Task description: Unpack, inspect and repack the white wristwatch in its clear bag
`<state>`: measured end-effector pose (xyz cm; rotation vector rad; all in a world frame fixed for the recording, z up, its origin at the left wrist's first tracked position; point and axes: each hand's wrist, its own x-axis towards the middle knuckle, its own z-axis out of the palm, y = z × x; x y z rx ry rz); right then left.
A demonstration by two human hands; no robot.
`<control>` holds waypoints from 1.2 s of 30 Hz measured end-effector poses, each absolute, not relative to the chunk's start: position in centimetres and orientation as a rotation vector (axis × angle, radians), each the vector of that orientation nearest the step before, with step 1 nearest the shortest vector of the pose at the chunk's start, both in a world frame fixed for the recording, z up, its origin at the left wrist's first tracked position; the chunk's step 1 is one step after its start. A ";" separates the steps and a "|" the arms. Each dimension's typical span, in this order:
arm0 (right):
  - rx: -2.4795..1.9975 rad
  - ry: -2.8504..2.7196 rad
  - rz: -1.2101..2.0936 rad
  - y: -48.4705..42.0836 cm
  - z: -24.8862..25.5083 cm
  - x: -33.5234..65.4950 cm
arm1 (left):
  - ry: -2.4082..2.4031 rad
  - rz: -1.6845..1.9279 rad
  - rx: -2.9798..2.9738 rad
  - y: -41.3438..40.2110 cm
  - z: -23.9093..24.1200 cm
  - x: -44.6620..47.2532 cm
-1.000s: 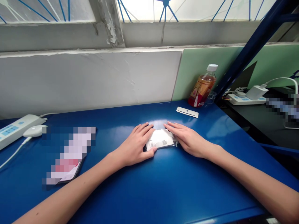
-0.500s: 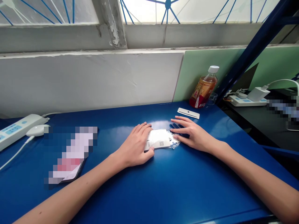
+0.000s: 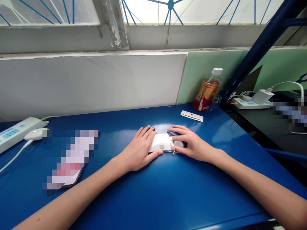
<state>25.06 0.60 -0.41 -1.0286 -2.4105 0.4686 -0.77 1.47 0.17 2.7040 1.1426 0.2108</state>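
Note:
Low on the blue tabletop lies a flat white packet [image 3: 163,142] with a small square printed code and shiny clear plastic at its right end. My left hand [image 3: 137,148] covers its left end, fingers laid over the far side and thumb along the near edge. My right hand [image 3: 192,143] is at the right end, its index finger and thumb closing on the plastic edge from above and below. A pale rounded patch [image 3: 178,144] shows between those fingers; I cannot tell whether it is plastic or a separate piece.
A phone [image 3: 74,163], partly blurred, lies left on the blue table [image 3: 148,198]. A power strip [image 3: 16,132] with a white charger [image 3: 35,134] is at far left. Behind my right hand are a white flat strip [image 3: 192,116] and a drink bottle [image 3: 207,91] near a slanted blue post [image 3: 254,52].
My right hand has moved left, its fingers closing on the right end of the packet. My left hand stays over the left end, its thumb slightly further along the near edge.

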 end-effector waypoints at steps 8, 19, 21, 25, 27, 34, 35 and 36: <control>-0.972 -2.432 0.237 1.2 -0.5 25.7 | 1.200 0.230 2.695 1.5 -0.2 -0.7; -1.079 -2.504 0.293 2.2 1.2 28.9 | 1.234 0.354 2.593 1.0 -0.7 -0.7; -1.091 -2.460 0.342 1.8 0.8 28.2 | 1.228 0.391 2.583 1.2 -0.7 -0.9; -1.057 -2.420 0.400 1.2 -0.2 26.5 | 1.166 0.440 2.549 1.3 -0.6 -1.0; -1.063 -2.401 0.418 1.1 -0.5 26.1 | 1.127 0.460 2.527 1.4 -0.4 -1.0; -1.052 -2.477 0.399 1.8 0.6 27.6 | 1.137 0.531 2.495 1.6 0.2 -0.7; -1.068 -2.477 0.399 1.9 0.8 28.0 | 1.146 0.538 2.493 1.7 0.3 -0.8; -1.077 -2.475 0.395 2.1 1.1 28.3 | 1.154 0.546 2.491 1.7 0.3 -0.8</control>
